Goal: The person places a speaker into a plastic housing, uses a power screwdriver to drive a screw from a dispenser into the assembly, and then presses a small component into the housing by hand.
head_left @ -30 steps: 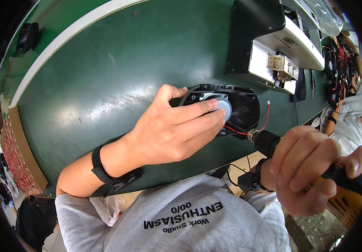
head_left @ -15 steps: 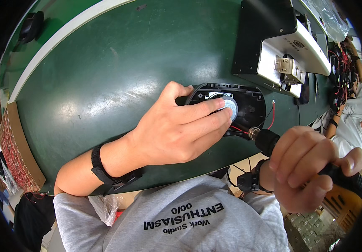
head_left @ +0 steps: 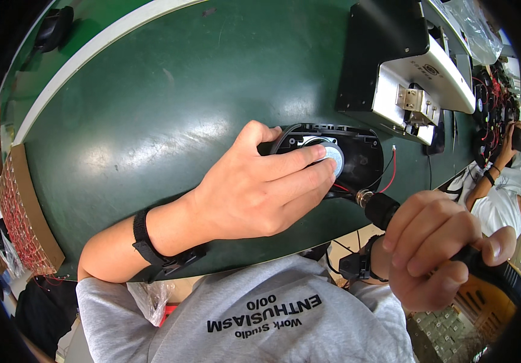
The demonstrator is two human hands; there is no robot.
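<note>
On the green table lies a black plastic speaker housing (head_left: 360, 158), open side up. A round speaker with a silvery magnet (head_left: 334, 160) sits inside it. My left hand (head_left: 266, 181) grips the housing, its thumb at the far left rim and its fingertips pressing on the magnet. A red and black wire with a small white plug (head_left: 393, 147) trails out on the right. Closed around a black and yellow electric screwdriver (head_left: 383, 209) is my right hand (head_left: 433, 242). The screwdriver's metal nose meets the housing's near right edge; the bit's tip is hidden.
A black and silver bench machine (head_left: 411, 91) stands at the far right of the table. At the left edge is a cardboard tray (head_left: 27, 209) of red wired parts. Beyond the right end, a co-worker's hand (head_left: 505, 145) holds something dark beside more black housings.
The screwdriver and my right hand have moved slightly left and nearer to me. The housing has shifted a touch to the right under my left hand. The co-worker's hand has risen into view.
</note>
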